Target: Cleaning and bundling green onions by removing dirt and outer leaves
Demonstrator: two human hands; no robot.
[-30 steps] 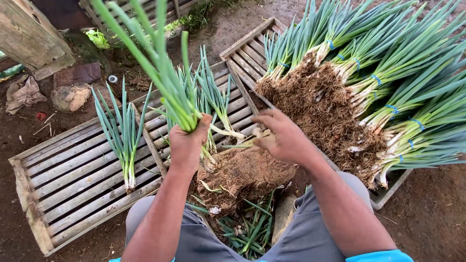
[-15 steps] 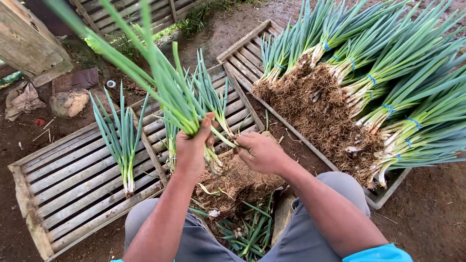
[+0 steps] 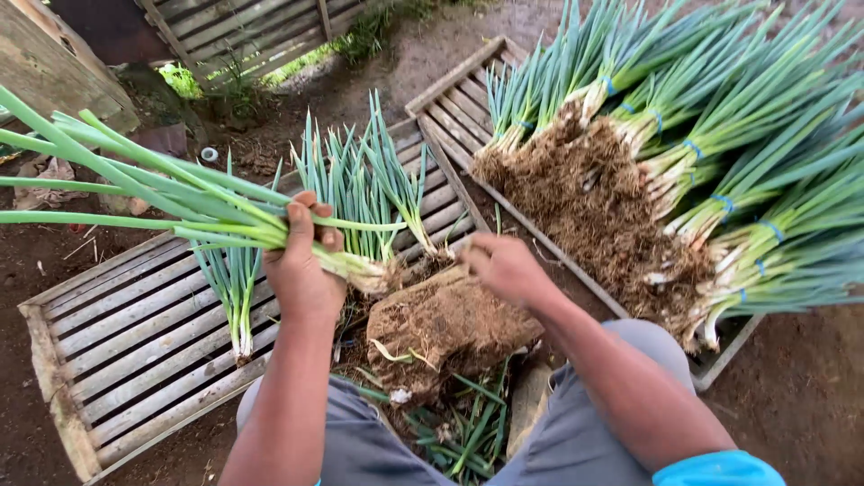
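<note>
The left hand [image 3: 301,270] was clenched around a bunch of long green spring onions with pale stems [image 3: 180,202], fingers [image 3: 310,220] wrapped over the stalks near their white bases. The leaves stretched out to the left, almost level, well above the grey slatted wooden crate [image 3: 108,351] lying on the dirt ground [image 3: 810,387]. The root ends of the held bunch pointed right, toward a brown clump of soil and tangled roots [image 3: 445,328] sitting in front of the person's knees. The right hand [image 3: 508,270] rested at the upper edge of that clump, just beside the onion bases; whether its fingers gripped anything could not be told, as they were turned away from the camera. A small loose bunch of green onions [image 3: 236,288] lay on the crate below the left hand, and another fan of onions [image 3: 369,184] lay further back on the slats. To the right, a second slatted crate [image 3: 459,108] carried many bundles of green onions tied with blue bands [image 3: 720,135], their earthy roots heaped together.
</note>
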